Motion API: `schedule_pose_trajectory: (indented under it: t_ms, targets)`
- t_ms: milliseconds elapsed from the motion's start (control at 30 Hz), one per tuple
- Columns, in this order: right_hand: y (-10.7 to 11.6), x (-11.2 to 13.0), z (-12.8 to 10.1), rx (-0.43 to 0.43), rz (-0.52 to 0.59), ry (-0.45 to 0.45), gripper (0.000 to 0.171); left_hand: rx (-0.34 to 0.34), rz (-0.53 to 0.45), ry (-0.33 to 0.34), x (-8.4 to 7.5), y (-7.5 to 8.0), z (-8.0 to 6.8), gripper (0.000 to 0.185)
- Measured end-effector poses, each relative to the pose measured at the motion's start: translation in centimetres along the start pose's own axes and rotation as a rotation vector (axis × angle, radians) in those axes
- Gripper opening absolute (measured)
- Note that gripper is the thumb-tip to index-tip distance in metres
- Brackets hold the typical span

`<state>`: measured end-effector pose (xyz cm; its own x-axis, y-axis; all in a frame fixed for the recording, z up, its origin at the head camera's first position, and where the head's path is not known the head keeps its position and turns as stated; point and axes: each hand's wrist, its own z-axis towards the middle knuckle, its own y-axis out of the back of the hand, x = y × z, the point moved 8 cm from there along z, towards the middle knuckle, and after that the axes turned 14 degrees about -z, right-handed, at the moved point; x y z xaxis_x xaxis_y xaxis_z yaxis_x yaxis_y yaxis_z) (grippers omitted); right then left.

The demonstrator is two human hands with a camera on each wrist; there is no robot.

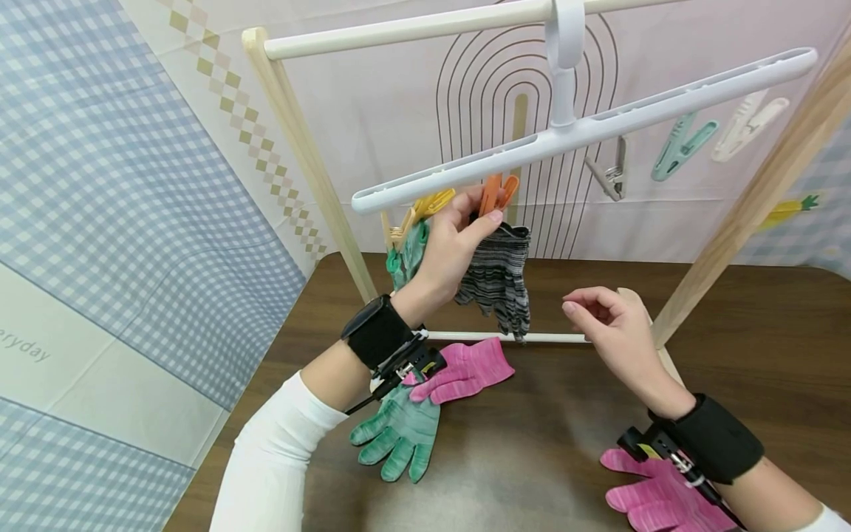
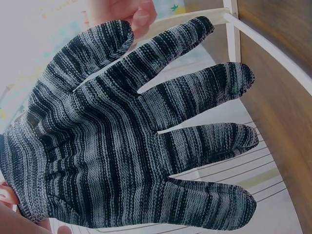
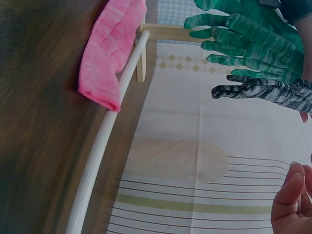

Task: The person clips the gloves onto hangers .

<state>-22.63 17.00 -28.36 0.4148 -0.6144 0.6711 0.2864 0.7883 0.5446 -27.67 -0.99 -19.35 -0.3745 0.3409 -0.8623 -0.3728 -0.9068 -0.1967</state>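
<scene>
1. The black-and-grey striped knitted glove [image 1: 497, 277] is seen centre frame, hanging from an orange clothes peg [image 1: 495, 193] on the white plastic hanger [image 1: 585, 125].
2. It is judged light, soft and floppy; the cuff is best pinched.
3. The left hand [image 1: 452, 247] has its grip closed at cuff and peg.
4. The right hand [image 1: 608, 321] hangs loosely curled, nothing held.

Open room lies between the striped glove [image 1: 497, 279] and the right wooden post [image 1: 744, 214]; the white hanger [image 1: 585, 129] bars passage above.

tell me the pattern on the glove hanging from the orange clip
Black, grey and white knit stripes on the hanging glove; the left wrist view shows it best.
</scene>
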Motion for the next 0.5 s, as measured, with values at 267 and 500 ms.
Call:
schedule_pose_trajectory:
  t_ms: [267, 500]
  targets:
    - [-0.1, -0.9, -0.5, 0.043, -0.040, -0.036, 0.011, -0.001, -0.022, 0.005, 0.0, -0.1, 0.0, 0.030]
    - [-0.1, -1.5, -0.8, 0.060, -0.036, -0.057, 0.012, -0.011, -0.020, 0.012, 0.0, 0.1, 0.0, 0.030]
